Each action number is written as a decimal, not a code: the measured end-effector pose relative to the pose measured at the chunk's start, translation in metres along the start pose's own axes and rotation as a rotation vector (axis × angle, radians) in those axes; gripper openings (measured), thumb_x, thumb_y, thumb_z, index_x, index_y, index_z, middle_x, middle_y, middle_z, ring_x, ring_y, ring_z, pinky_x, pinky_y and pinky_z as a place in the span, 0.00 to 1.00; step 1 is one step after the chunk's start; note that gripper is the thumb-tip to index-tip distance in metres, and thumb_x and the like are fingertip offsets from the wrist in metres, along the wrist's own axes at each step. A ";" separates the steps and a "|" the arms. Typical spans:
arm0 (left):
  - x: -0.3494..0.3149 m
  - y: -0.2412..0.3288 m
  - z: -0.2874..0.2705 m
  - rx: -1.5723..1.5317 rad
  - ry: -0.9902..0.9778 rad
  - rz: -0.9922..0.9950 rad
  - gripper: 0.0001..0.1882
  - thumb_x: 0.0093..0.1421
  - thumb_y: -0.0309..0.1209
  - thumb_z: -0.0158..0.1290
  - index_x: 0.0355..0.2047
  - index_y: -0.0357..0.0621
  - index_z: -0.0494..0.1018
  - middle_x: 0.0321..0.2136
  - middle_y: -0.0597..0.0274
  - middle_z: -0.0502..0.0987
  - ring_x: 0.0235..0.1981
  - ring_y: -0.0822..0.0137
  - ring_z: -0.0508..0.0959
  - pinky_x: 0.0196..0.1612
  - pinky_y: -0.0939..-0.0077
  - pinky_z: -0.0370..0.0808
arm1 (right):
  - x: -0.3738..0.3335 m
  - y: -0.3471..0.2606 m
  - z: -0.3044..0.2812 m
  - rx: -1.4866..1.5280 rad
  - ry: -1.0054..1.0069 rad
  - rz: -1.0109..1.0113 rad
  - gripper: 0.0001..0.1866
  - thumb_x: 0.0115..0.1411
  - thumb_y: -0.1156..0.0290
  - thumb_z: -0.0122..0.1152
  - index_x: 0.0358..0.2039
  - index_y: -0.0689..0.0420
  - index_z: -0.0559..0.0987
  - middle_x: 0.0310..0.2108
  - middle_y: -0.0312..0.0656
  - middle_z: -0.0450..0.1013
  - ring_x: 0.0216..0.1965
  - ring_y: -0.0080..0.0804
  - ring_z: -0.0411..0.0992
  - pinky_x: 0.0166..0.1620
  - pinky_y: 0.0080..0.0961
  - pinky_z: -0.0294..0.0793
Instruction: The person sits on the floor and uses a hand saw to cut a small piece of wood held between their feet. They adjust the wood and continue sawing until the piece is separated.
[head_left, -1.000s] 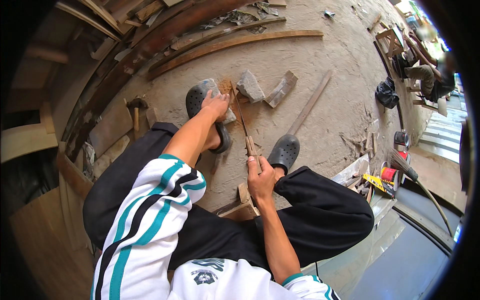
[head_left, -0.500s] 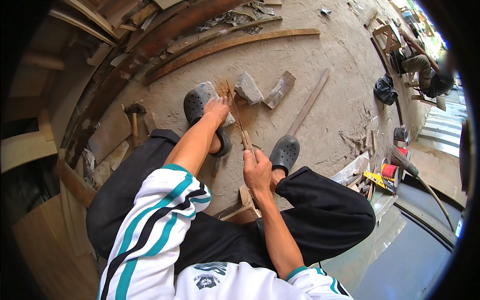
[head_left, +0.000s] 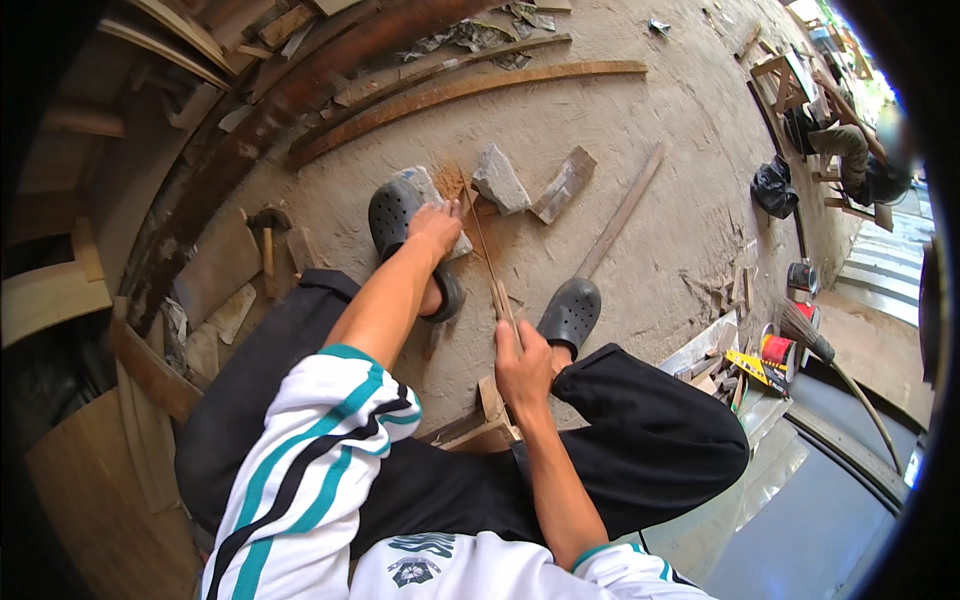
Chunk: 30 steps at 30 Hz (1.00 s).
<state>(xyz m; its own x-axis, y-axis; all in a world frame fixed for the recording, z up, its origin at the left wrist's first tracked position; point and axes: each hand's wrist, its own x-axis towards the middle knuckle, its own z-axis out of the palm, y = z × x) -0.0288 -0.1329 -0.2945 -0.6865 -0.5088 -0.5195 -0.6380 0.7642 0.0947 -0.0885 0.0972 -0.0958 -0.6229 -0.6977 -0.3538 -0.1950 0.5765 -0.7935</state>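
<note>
My right hand [head_left: 522,370] is closed around the wooden handle of a handsaw [head_left: 501,295]. The thin blade, seen nearly edge-on, points away from me and passes just right of my left hand [head_left: 437,228]. That hand's fingers are bent down beside a pale stone block [head_left: 418,178], near my left clog [head_left: 393,212]. What they press or grip is mostly hidden beneath them. Orange-brown dust [head_left: 450,180] lies on the ground around the blade's far end. Right of it sits a grey broken block [head_left: 501,180], with another flat block [head_left: 564,185] beyond.
A long wood strip [head_left: 625,205] runs from my right clog [head_left: 570,312]. Curved boards [head_left: 480,88] lie ahead. A hammer [head_left: 268,245] rests among scraps at left. Tins [head_left: 778,348], a brush [head_left: 805,330] and a black bag [head_left: 773,187] stand at right. A person sits far right.
My right hand has drawn the handsaw back a little toward my body. My left hand stays by the stone block. The whole view has shifted slightly.
</note>
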 end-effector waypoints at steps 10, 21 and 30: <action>-0.002 0.009 -0.010 0.025 -0.105 -0.039 0.30 0.67 0.29 0.38 0.67 0.32 0.52 0.63 0.50 0.65 0.62 0.59 0.68 0.64 0.66 0.61 | 0.009 0.003 0.009 0.013 0.018 -0.068 0.18 0.63 0.64 0.56 0.25 0.67 0.71 0.21 0.61 0.69 0.23 0.58 0.69 0.29 0.43 0.66; -0.001 0.014 -0.022 0.042 -0.123 -0.045 0.31 0.66 0.28 0.39 0.68 0.30 0.49 0.67 0.46 0.58 0.66 0.54 0.63 0.68 0.65 0.57 | -0.001 0.039 -0.009 0.419 -0.260 0.296 0.24 0.67 0.49 0.53 0.27 0.59 0.74 0.19 0.32 0.66 0.21 0.18 0.61 0.25 0.19 0.59; -0.006 0.014 -0.024 0.044 -0.112 -0.014 0.34 0.64 0.28 0.44 0.68 0.30 0.48 0.64 0.45 0.63 0.64 0.56 0.65 0.66 0.67 0.59 | 0.003 0.049 0.005 0.343 -0.152 0.466 0.32 0.66 0.45 0.52 0.17 0.62 0.75 0.12 0.33 0.65 0.16 0.20 0.63 0.22 0.23 0.59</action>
<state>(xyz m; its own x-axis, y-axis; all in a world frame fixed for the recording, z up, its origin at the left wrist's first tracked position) -0.0421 -0.1283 -0.2695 -0.6327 -0.4743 -0.6122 -0.6298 0.7751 0.0503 -0.0963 0.1216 -0.1380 -0.4634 -0.4724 -0.7498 0.3440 0.6838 -0.6435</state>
